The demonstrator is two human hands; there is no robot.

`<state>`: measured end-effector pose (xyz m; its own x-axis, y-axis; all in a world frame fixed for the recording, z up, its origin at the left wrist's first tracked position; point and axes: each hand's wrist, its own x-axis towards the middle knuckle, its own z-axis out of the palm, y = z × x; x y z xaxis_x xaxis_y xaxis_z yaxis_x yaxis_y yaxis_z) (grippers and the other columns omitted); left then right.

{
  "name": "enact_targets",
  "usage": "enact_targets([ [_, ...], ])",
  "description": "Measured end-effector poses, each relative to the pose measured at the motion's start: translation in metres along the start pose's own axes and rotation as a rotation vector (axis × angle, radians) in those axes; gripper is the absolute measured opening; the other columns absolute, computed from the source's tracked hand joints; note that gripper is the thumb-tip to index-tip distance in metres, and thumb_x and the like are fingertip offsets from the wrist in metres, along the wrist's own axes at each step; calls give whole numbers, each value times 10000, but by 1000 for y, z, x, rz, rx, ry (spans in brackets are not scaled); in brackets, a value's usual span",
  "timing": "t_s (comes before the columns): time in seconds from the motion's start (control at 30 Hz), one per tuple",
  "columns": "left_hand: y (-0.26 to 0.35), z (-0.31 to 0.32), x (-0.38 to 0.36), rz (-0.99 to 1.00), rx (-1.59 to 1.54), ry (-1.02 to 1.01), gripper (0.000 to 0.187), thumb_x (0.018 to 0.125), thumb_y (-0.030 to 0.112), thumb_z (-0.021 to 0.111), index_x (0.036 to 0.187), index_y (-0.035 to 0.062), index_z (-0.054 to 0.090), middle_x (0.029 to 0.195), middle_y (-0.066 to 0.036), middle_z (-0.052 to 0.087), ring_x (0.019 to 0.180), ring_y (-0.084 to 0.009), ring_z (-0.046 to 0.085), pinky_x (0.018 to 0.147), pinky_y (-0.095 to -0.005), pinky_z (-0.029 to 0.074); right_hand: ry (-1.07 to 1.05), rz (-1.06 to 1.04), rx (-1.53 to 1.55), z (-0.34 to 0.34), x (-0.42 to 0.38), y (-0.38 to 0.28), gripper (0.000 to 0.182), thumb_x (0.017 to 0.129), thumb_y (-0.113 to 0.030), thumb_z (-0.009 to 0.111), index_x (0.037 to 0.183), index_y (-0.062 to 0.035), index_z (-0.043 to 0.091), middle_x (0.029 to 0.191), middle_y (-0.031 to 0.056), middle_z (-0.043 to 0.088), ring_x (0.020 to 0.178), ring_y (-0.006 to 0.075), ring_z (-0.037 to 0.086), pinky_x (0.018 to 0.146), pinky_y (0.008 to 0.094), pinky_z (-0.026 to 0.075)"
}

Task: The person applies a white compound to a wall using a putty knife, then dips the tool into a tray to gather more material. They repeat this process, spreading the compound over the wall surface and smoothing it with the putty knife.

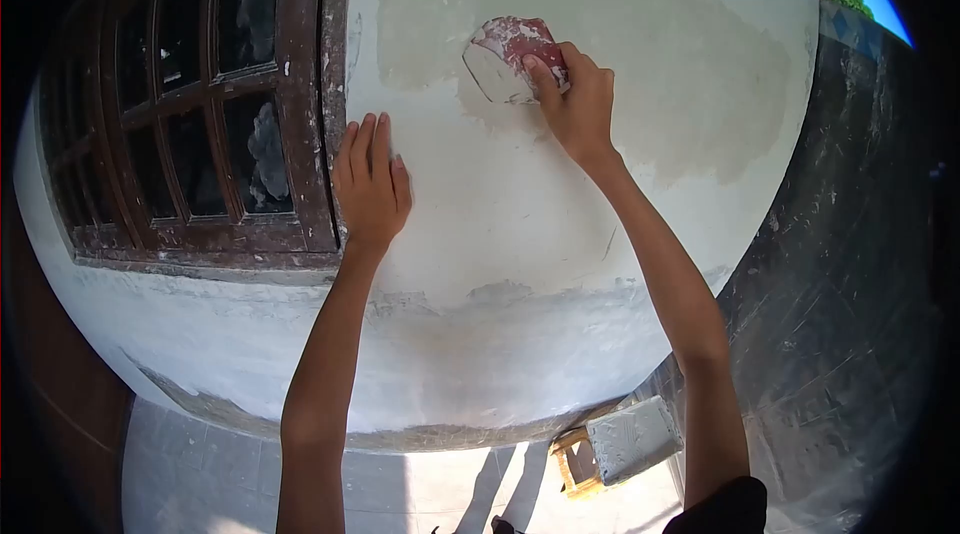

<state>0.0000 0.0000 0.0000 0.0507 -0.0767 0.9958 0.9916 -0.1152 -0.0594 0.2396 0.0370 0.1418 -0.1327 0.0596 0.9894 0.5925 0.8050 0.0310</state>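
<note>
My right hand (578,104) grips a red putty scraper (512,59) smeared with white, thumb on its near side and fingers curled over the far edge. The scraper lies against the pale wall (480,214), at the lower edge of a darker greyish patch (600,24). My left hand (371,179) rests flat on the wall, fingers stretched upward and together, right beside the brown window frame (338,64). Both arms reach up from below.
The paned wooden window (200,94) fills the upper left, its paint spotted white. Below stands a wooden stool (575,462) with a putty-smeared tray (635,437) on it. A dark tiled surface (830,264) runs along the right. Light floor tiles (220,469) lie at the wall's foot.
</note>
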Motion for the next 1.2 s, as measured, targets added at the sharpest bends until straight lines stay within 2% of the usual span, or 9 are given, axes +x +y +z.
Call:
enact_targets([
  [0.07,2,1,1,5,25,-14,496,938,143,467,1422,33,461,1415,-157,473,1337,-346,397,1095,-470,303,74,108,16,-10,8,23,320,923,-338,659,826,-34,633,608,96,603,526,271,510,669,388,345],
  [0.2,0,-2,1,-13,24,-14,492,940,142,461,1418,25,461,1411,-159,475,1334,-343,402,1096,-466,307,220,291,-28,-41,12,21,312,948,-300,631,853,-2,626,604,108,617,497,216,540,632,318,439],
  [0.3,0,-2,1,-5,14,-9,488,942,141,458,1414,18,462,1413,-158,475,1338,-344,401,1100,-461,308,329,416,-3,-61,-8,21,306,967,-290,613,901,9,626,632,78,613,526,142,522,606,275,450],
  [0.4,0,0,0,13,16,26,476,949,136,457,1410,18,465,1410,-158,480,1336,-350,409,1096,-460,317,371,536,315,-80,-38,24,321,990,-302,595,867,-5,595,716,0,552,583,76,441,543,264,412],
  [0.5,2,-2,1,6,39,-3,473,952,138,462,1411,20,463,1415,-159,474,1330,-360,414,1092,-464,323,262,725,467,-109,-66,4,318,1000,-302,581,838,-29,570,684,-18,520,572,58,428,529,235,385],
  [0.63,17,-11,-11,0,-60,-29,485,937,117,494,1409,15,456,1412,-179,460,1348,-383,393,1086,-496,325,165,771,456,-139,-96,-17,306,1009,-302,569,835,-51,559,668,-29,497,570,41,420,517,223,376],
  [0.7,36,-18,-24,-27,-137,-73,485,938,114,506,1412,22,451,1411,-184,451,1364,-383,379,1087,-504,323,151,784,468,-152,-111,-19,299,1004,-304,580,843,-53,563,667,-30,501,568,41,427,513,231,389],
  [0.73,49,-22,-30,-18,-214,-107,485,943,118,508,1415,29,448,1420,-180,441,1371,-379,372,1091,-501,322,134,806,474,-158,-121,-17,267,999,-330,599,960,-67,619,712,-49,520,600,32,393,550,231,345],
  [1.2,247,-11,-128,-52,-707,-375,478,938,152,567,1403,101,469,1402,-134,440,1355,-327,404,1067,-492,372,55,967,312,-286,-256,63,215,999,-228,584,1047,-23,627,744,-12,551,627,53,454,587,247,381],
])
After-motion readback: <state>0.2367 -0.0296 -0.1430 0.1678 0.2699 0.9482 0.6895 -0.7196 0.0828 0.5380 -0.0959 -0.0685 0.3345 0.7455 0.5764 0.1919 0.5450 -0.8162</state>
